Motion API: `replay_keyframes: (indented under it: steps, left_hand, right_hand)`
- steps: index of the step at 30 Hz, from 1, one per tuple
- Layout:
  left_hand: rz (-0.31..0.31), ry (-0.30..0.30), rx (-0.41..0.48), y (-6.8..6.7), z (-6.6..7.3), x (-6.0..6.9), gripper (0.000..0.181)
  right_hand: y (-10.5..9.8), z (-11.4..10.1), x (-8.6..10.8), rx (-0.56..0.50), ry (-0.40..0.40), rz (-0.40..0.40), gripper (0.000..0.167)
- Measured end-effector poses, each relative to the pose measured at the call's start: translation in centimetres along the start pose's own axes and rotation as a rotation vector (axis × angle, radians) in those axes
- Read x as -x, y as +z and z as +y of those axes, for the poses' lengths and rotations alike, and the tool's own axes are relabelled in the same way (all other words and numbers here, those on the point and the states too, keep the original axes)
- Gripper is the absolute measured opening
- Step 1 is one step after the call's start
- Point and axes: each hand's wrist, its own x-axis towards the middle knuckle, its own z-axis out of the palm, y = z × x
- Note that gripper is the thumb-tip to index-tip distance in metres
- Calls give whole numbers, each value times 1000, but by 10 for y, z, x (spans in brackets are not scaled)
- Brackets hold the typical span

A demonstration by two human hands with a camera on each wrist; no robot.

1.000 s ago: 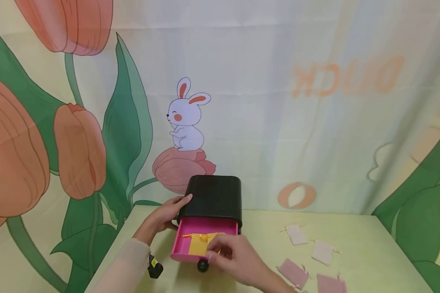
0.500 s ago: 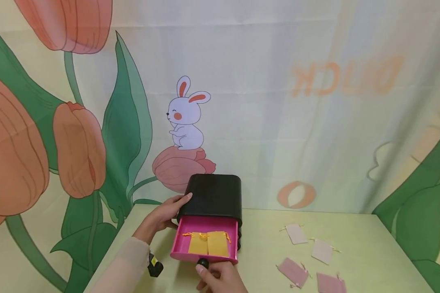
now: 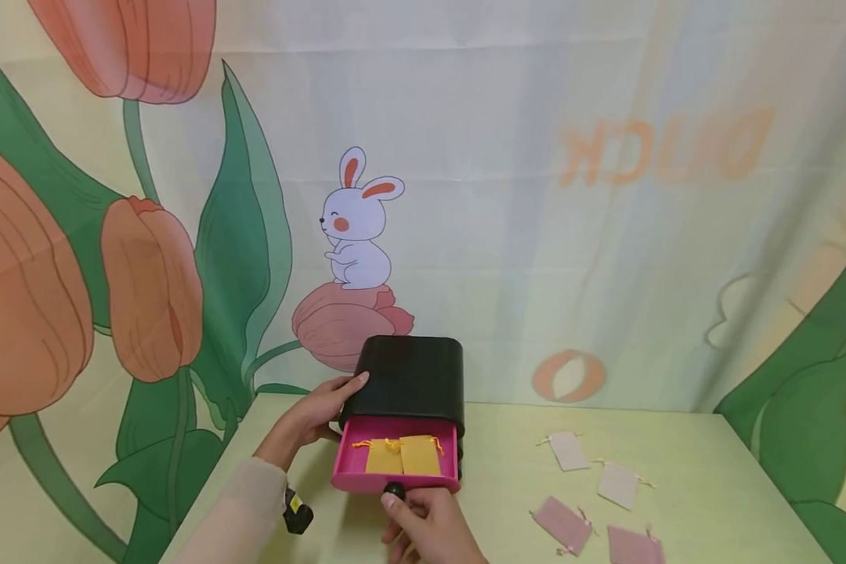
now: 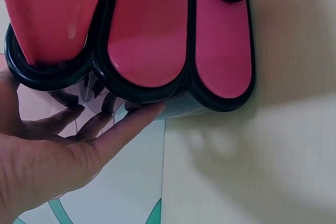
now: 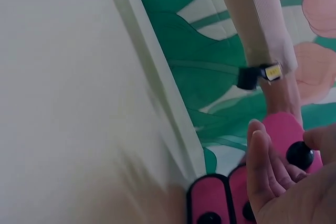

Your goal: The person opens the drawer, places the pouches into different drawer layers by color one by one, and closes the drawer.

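Observation:
A small black cabinet with pink drawers stands on the table. My left hand lies against its left side, thumb near the top edge; in the left wrist view several fingers rest along the side wall. The top drawer is pulled part way out. Two yellow drawstring pouches lie side by side in it. At the drawer front, my right hand pinches the round black knob with thumb on it. The right wrist view shows the thumb at the knob, other fingers partly extended.
Two pale pouches and two dusky pink pouches lie on the table's right side. A black device with a yellow label hangs at my left wrist. A printed curtain stands behind the table.
My right hand has left the yellow pouches and gone to the knob. The drawer has slid slightly inward, its pouches moving with it. The left hand has stayed put.

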Motion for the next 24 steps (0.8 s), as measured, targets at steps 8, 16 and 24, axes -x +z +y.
replay_keyframes:
  steps: [8,16,24]
  left_hand:
    - [-13,-2,15,-3,-4,-4,108]
    - [-20,5,18,-3,-2,-2,106]
    - [-36,27,43,0,0,2,101]
  right_hand:
    - [-10,-12,-21,12,-122,24,46]
    - [-14,-14,-42,5,-187,48,46]
    - [-18,-15,-57,11,-210,81,47]
